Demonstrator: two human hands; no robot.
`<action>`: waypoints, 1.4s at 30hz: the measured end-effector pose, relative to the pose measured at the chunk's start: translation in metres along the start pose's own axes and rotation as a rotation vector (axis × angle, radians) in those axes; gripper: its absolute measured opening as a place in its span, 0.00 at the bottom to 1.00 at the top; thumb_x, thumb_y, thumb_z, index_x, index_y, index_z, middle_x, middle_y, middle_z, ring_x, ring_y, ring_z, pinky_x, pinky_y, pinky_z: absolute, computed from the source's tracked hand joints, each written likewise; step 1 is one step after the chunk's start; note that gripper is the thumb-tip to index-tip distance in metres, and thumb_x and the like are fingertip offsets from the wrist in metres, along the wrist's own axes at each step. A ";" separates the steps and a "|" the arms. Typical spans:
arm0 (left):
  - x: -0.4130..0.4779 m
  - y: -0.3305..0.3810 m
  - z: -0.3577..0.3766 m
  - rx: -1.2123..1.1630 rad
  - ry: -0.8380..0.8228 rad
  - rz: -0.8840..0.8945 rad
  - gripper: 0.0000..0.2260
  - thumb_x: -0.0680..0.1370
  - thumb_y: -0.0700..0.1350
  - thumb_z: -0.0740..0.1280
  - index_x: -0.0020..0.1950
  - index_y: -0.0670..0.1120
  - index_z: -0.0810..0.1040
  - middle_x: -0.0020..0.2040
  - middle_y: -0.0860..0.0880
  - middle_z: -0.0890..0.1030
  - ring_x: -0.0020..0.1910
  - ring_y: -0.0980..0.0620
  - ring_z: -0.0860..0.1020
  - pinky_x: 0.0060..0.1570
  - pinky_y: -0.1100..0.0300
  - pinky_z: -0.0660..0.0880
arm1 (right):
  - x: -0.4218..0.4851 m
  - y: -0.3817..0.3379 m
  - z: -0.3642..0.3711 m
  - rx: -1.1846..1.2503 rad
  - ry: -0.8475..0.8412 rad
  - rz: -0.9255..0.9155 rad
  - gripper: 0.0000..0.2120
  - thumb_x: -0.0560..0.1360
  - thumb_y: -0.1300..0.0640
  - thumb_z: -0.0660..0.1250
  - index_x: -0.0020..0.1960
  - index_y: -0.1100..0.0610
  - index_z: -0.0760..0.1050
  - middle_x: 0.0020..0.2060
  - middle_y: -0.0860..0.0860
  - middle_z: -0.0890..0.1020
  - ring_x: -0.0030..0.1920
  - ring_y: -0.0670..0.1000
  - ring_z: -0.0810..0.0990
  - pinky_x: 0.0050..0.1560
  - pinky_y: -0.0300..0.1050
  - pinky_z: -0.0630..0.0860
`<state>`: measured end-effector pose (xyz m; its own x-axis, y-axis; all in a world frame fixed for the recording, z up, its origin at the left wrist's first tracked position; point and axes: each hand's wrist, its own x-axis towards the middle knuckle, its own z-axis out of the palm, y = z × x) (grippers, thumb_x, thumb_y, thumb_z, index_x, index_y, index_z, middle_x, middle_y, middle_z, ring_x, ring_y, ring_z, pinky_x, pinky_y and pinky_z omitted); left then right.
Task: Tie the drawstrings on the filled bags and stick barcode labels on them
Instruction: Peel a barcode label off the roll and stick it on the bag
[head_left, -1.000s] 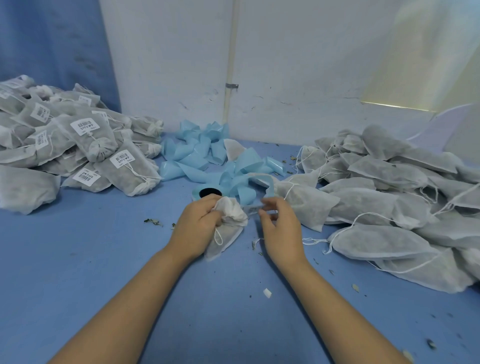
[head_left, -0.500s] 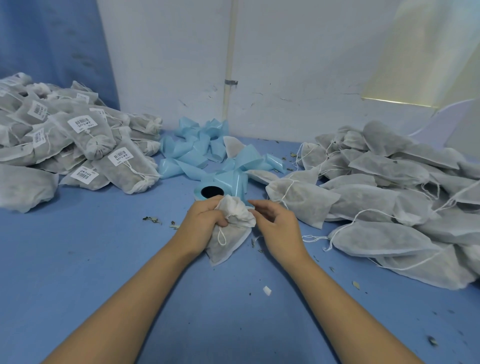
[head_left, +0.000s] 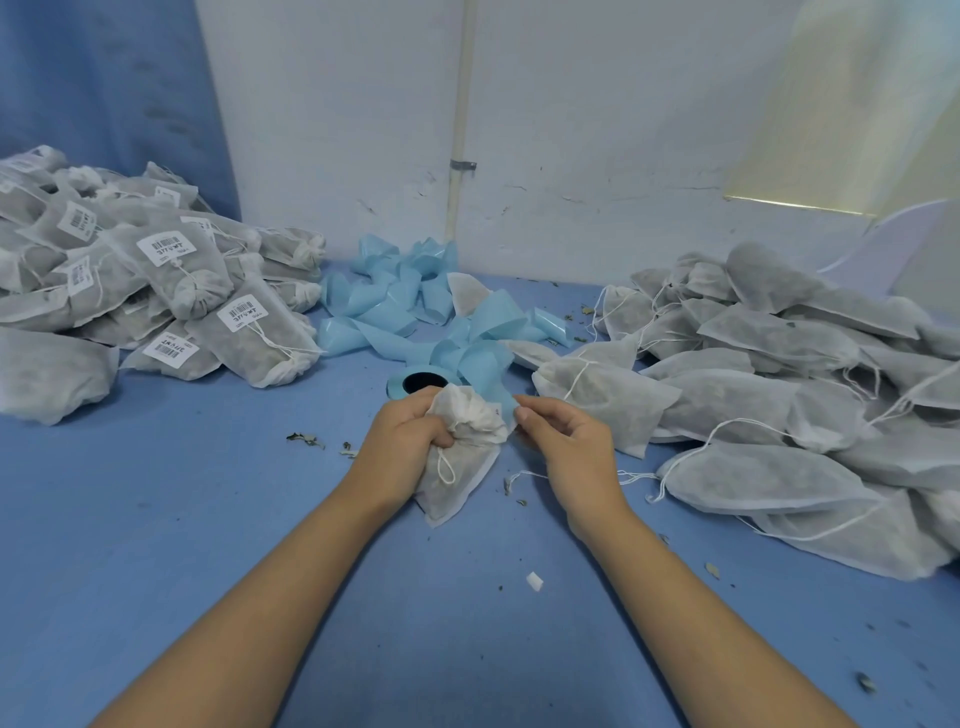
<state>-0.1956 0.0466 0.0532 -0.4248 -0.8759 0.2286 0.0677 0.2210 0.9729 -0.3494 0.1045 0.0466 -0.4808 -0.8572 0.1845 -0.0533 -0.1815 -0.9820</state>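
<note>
Two hands meet mid-frame: the left hand (head_left: 408, 441) has its grip closed round the gathered neck of a bag (head_left: 457, 488) resting on the table (head_left: 208, 519). The right hand (head_left: 571, 441) curls beside the bag's top; whether its grip holds anything is unclear.

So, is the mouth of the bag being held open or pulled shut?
Pulled shut: the bag has its top bunched into tight pleats above the left hand gripping its neck. Whether it is knotted, cannot tell.

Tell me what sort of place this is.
Probably a small packing workbench: a heap of barcode-labelled bags lies left, a heap of unlabelled filled bags right, and a label roll trails blue backing strip between them. The left hand grips one bag.
</note>
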 end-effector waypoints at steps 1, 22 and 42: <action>0.000 0.000 0.000 0.000 0.017 0.002 0.16 0.60 0.39 0.59 0.42 0.28 0.71 0.37 0.44 0.70 0.37 0.51 0.68 0.36 0.61 0.64 | 0.000 0.000 -0.001 0.005 0.037 -0.004 0.08 0.75 0.63 0.69 0.45 0.50 0.82 0.42 0.46 0.86 0.46 0.45 0.83 0.49 0.33 0.76; -0.001 0.005 0.002 -0.014 0.050 0.025 0.13 0.67 0.35 0.62 0.46 0.47 0.80 0.48 0.52 0.81 0.46 0.57 0.77 0.47 0.65 0.71 | 0.000 -0.005 -0.005 0.175 0.270 0.011 0.10 0.74 0.65 0.70 0.52 0.53 0.81 0.42 0.50 0.83 0.42 0.44 0.79 0.46 0.34 0.76; -0.001 0.016 0.015 -0.209 -0.013 -0.085 0.05 0.59 0.38 0.62 0.26 0.47 0.74 0.26 0.53 0.74 0.27 0.58 0.74 0.27 0.69 0.69 | -0.008 -0.007 0.005 -0.031 0.074 -0.012 0.04 0.76 0.55 0.69 0.47 0.47 0.81 0.46 0.44 0.85 0.49 0.44 0.82 0.54 0.43 0.76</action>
<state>-0.2078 0.0572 0.0680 -0.4486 -0.8816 0.1468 0.2164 0.0522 0.9749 -0.3411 0.1098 0.0519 -0.5434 -0.8168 0.1938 -0.0861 -0.1754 -0.9807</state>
